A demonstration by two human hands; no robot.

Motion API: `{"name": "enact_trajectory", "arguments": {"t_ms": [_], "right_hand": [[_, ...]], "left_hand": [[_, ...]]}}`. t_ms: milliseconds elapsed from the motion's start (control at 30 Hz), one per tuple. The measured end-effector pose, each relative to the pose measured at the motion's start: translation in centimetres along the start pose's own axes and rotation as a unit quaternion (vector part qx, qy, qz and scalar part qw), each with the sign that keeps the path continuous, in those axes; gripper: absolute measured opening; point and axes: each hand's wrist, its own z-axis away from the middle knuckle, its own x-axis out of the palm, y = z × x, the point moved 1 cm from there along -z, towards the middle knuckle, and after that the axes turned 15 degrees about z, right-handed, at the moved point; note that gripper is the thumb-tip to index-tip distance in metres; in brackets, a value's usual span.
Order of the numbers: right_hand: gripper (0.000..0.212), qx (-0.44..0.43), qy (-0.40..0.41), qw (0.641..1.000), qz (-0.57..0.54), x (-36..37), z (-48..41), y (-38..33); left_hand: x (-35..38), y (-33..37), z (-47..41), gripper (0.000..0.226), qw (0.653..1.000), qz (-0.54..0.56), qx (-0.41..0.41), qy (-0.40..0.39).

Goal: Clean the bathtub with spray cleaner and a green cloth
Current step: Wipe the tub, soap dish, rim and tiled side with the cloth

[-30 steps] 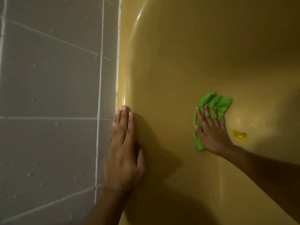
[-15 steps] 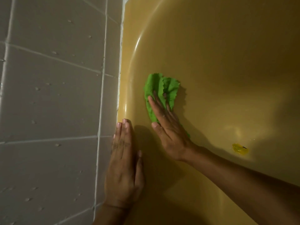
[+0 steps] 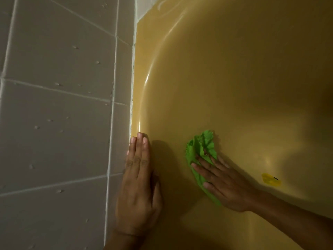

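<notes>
Head view looks down into the tub (image 3: 234, 78), a smooth, glossy mustard-yellow shell with a rounded corner and soft light streaks along its curved rim. Grey wall tiles (image 3: 54, 123) meet the tub's left edge at a white caulk seam; they are matte, rectangular, split by pale grout lines and dotted with small droplets or flecks.

The left hand (image 3: 138, 186) lies flat on the tub's left rim, right against that seam, fingers straight and held together, holding nothing. Its shadow falls on the tub wall just beside it.

The right hand (image 3: 227, 184) reaches in from the tub's lower right, palm down and fingers spread straight, pressing the cloth (image 3: 198, 147) onto the tub's inner wall. The cloth is bright green, crumpled, with a ruffled edge sticking out past the fingertips; part of it is hidden under the palm.

A small, shiny yellow thing (image 3: 271, 179) lies on the tub's surface, right of the right hand and apart from it; I cannot tell what it is.
</notes>
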Motion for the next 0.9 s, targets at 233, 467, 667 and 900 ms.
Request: {"name": "enact_trajectory", "arguments": {"t_ms": [233,467,667,900], "right_hand": [[0.066,0.008,0.000,0.971,0.239,-1.2,-3.3,9.1],[0.065,-0.066,0.090,0.943,0.314,-7.6,-10.5,9.3],[0.071,-0.165,0.081,0.928,0.324,-11.9,-13.9,7.9],[0.076,-0.293,0.005,0.841,0.455,-14.7,-13.1,11.6]], "left_hand": [[0.0,-0.1,-1.4,0.072,1.000,-0.009,-0.004,-0.004],[0.1,-0.2,-2.9,0.074,1.000,-0.023,-0.010,-0.007],[-0.2,-0.3,-3.9,0.080,1.000,-0.019,-0.004,-0.014],[-0.4,0.1,-5.0,0.081,0.999,-0.051,-0.013,-0.013]]}}
